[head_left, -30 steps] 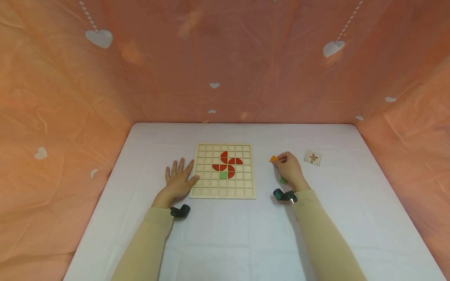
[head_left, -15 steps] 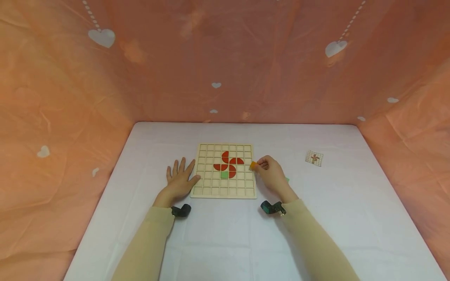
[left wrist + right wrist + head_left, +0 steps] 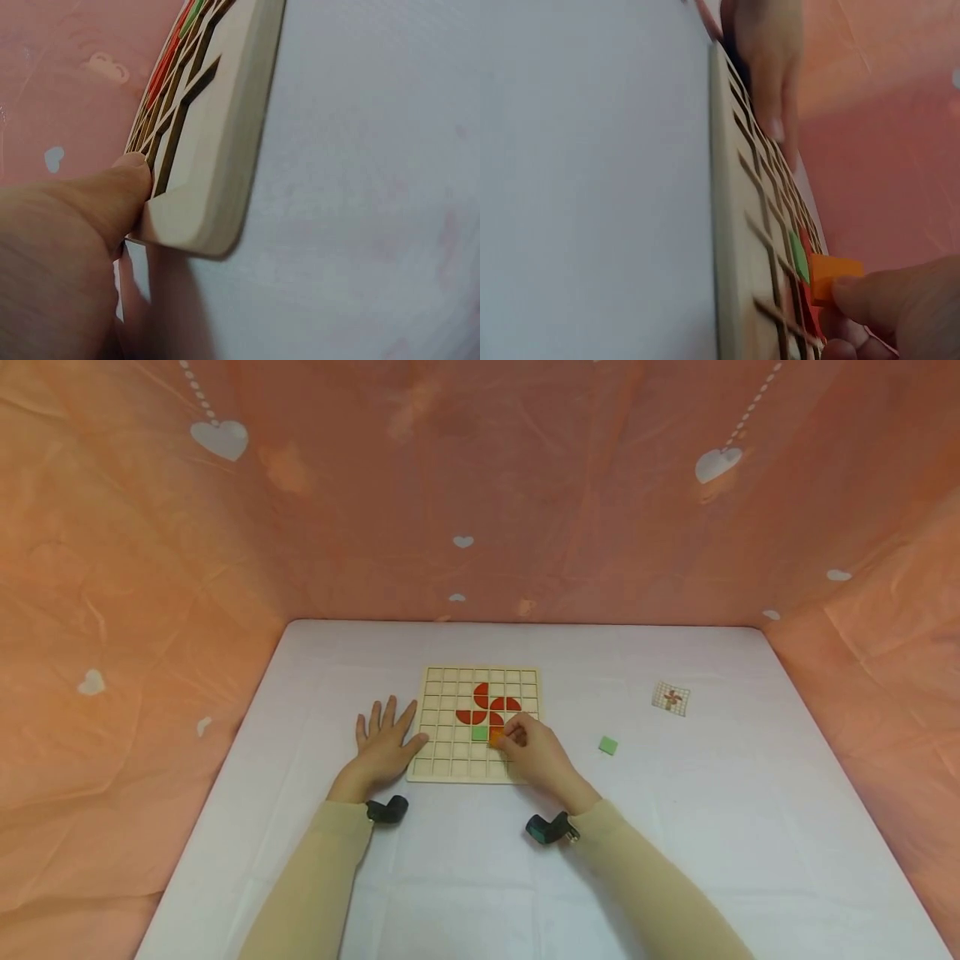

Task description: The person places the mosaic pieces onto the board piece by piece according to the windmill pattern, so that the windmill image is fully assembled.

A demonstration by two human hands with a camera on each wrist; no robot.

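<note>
A wooden grid board point(image 3: 442, 768) lies on the table, with several red quarter-round pieces point(image 3: 470, 717) set in its middle as a pinwheel. One green square tile point(image 3: 479, 734) sits in a cell among them. My right hand point(image 3: 542, 756) pinches an orange square tile point(image 3: 832, 274) between thumb and fingers, close over the lower right red piece. The left hand point(image 3: 381, 749) lies spread beside the board's left edge; its thumb point(image 3: 127, 187) rests on the rim.
A loose green tile point(image 3: 608, 746) lies on the white table right of the board. Farther right is a small pattern card point(image 3: 671, 698) printed with a pinwheel on a grid. Orange cloth walls point(image 3: 525, 527) enclose the table at the back and sides.
My right hand has carried the orange tile leftward from the table right of the board to over its middle, uncovering the loose green tile. The left hand has stayed in place.
</note>
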